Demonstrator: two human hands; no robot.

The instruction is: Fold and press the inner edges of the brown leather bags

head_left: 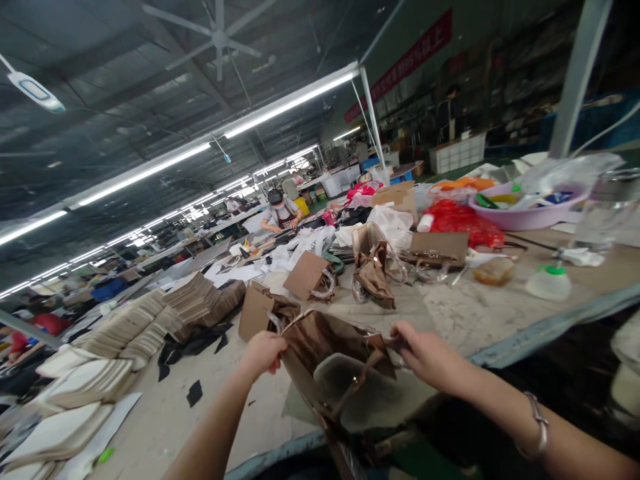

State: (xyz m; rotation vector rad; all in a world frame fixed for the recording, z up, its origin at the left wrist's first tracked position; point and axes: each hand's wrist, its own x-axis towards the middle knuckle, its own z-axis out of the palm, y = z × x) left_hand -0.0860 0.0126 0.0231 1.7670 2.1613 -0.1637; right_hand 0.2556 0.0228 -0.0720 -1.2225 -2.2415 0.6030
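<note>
A brown handbag [320, 333] with its mouth spread wide hangs at the table's front edge, between my two hands. My left hand [264, 353] is closed on the bag's upper left rim. At the opposite side, the fingers of my right hand [425, 357] pinch the bag's right edge; a bracelet circles that wrist. A pale rounded panel and a strap with a small metal fitting show on the bag's near side. Just behind it lie brown bag pieces [305, 273] with plastic-wrapped handles, and another brown handbag [373, 273] stands slumped farther back.
Stacks of cut panels [145, 327] fill the table's left, with black scraps [195, 393] nearby. At right are a lilac basin [530, 217], a red plastic bag [460, 223] and a green-capped bottle [549, 283]. A co-worker [281, 212] bends over the far end.
</note>
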